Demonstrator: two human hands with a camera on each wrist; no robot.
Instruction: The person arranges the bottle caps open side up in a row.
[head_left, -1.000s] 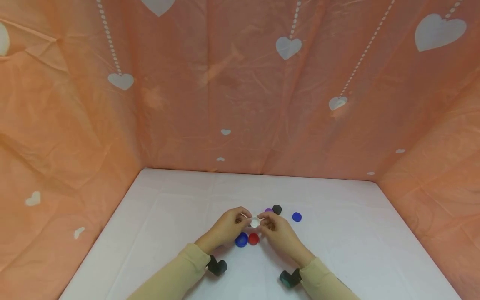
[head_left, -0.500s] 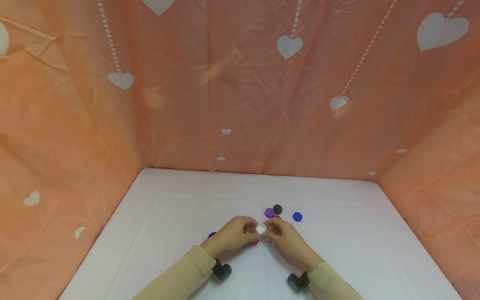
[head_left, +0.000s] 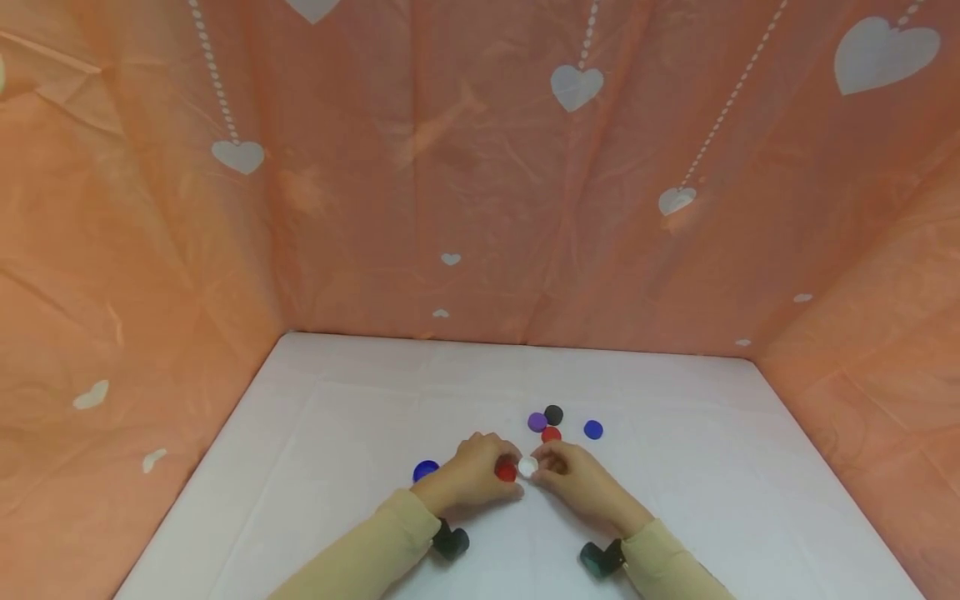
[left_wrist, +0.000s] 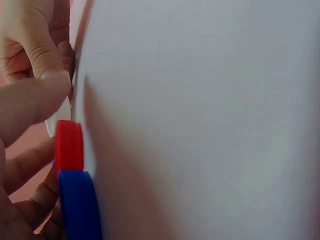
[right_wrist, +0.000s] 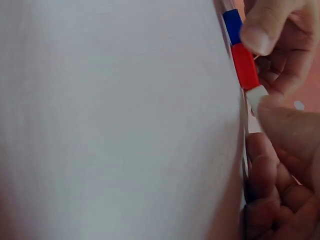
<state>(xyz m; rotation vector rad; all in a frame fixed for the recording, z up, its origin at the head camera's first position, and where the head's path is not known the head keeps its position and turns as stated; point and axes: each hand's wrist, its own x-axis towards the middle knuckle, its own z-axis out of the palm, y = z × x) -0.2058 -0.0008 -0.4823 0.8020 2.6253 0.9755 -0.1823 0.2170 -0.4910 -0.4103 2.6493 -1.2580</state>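
Only head view shows purple cap (head_left: 537,422).

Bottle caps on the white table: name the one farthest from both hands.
The small blue plastic cap, lying alone right of the purple, black and red cluster.

Caps on the white table (head_left: 337,433) — red cap (head_left: 506,472), white cap (head_left: 528,467), blue cap (head_left: 425,470), purple cap (head_left: 537,422), one seemingly black cap (head_left: 553,414) — against an orange backdrop (head_left: 375,208) patterned with white hearts.

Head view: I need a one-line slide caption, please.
Two hands, left hand and right hand, set a white cap beside a red cap on a white table.
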